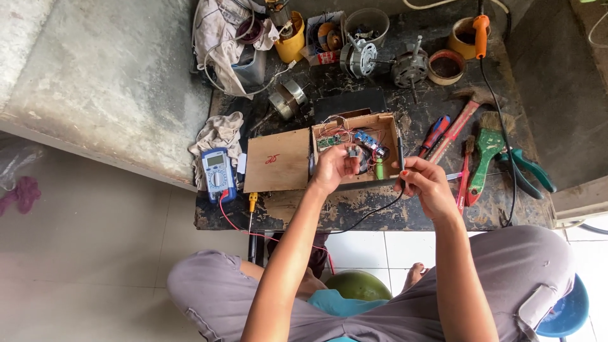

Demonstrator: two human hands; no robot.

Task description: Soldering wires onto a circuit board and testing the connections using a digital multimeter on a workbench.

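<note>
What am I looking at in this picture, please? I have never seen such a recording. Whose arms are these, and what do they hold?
The one picture comes from a camera on a seated person's head, looking down. The left hand holds a small dark part over an open wooden box of wiring. The right hand pinches a black test probe; its cable runs over the dark workbench. A blue multimeter lies at the left; a hammer, paintbrush and fan motors lie around.

Blue multimeter (216, 173) at bench's left edge, pale grey screen on top; red-white small carton (324, 57) at rear.
</note>
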